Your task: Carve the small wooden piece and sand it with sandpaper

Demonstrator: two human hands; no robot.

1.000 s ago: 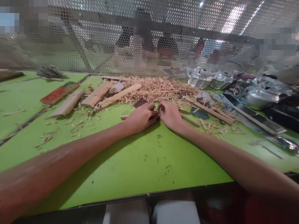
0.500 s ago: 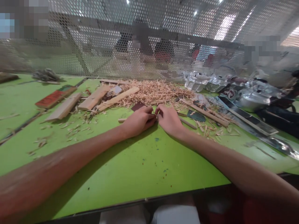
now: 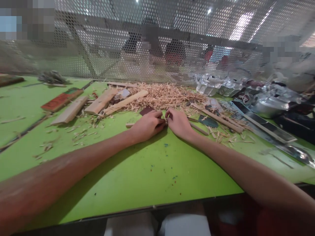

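Observation:
Over the green table [image 3: 172,177], my left hand [image 3: 147,126] and my right hand [image 3: 179,124] meet at the fingertips. Both have curled fingers, pinched around something too small and hidden to name. A pale wooden stick [image 3: 129,125] shows just left of my left hand, its other part hidden. Another thin stick [image 3: 199,129] lies beside my right hand. Behind my left hand is a dark red piece of sheet [image 3: 146,110].
Wood shavings [image 3: 167,93] are heaped behind the hands. Wooden boards [image 3: 102,101] and a red-and-green block [image 3: 61,100] lie left. Foil-like silver items [image 3: 268,100], a dark sheet piece [image 3: 208,121] and a long strip [image 3: 265,123] are at right. A perforated screen [image 3: 110,55] stands behind.
The view has shifted slightly, so the table items appear a little further right. Both hands remain together with nearly the same finger pose.

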